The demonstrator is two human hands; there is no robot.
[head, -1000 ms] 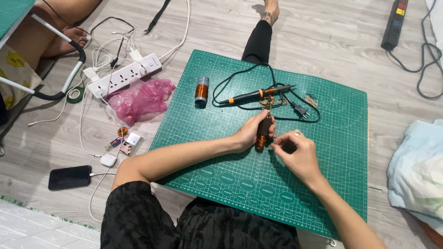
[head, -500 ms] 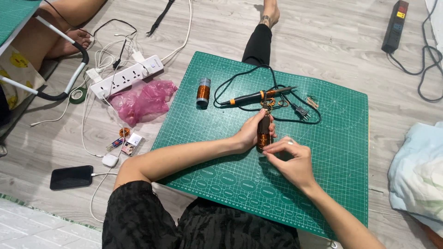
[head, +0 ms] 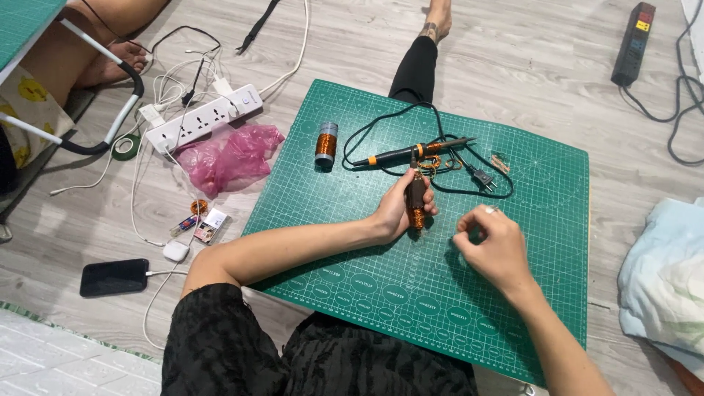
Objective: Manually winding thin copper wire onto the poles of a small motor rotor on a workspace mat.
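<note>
Copper-wound rod (head: 416,199) — a dark stick with a band of copper wire near its lower end — stands near the middle of the green cutting mat (head: 367,286), closer to the far edge, and your left hand (head: 396,213) grasps it, fingers wrapped round the shaft. Your right hand (head: 493,247) rests just to the right of it on the mat, apart from the rod, fingers curled in with the tips pinched together; whether they nip a strand of wire cannot be told. Just beyond the rod lies a soldering iron (head: 411,152) with an orange collar, its black cord looped toward the far edge. A spool of copper wire (head: 326,143) stands upright near the far left corner. Off the left edge — a pink plastic bag (head: 227,155), a white power strip (head: 205,117) and a dark phone (head: 114,276) on the floor.
</note>
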